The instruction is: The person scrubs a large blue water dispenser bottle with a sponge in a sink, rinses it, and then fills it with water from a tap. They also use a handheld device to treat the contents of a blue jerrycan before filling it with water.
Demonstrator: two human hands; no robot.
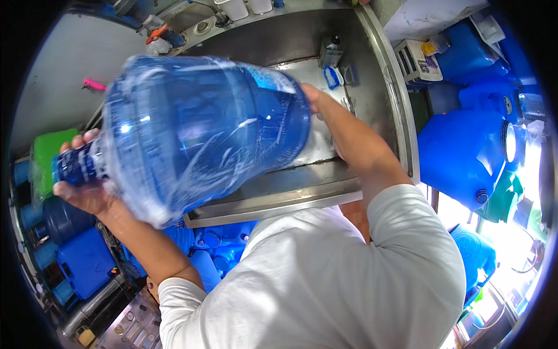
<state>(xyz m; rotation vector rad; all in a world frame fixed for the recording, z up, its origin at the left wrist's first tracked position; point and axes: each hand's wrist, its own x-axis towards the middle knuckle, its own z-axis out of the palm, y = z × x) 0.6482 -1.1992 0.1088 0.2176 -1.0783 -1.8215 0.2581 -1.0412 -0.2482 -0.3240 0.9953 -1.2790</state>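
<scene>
A large blue translucent water jug (205, 122) lies on its side in the air over a stainless steel sink (379, 118). White streaks, either suds or thin film, cover its surface, and a label sits near its base. My left hand (89, 194) grips the neck at the left, with fingers on both sides of it. At the jug's base, my right hand (313, 99) supports the right end; most of its fingers are hidden behind the jug. A blue-and-white scrub brush (332, 77) and a clear bottle with a black top (330, 52) stand inside the sink.
Blue jerrycans (462, 152) crowd the right side beside a small cream plastic rack (418, 61). An orange-handled valve (157, 34) is beyond the sink's far left corner. More blue containers (222, 253) sit below its front edge. A green container (50, 161) stands at left.
</scene>
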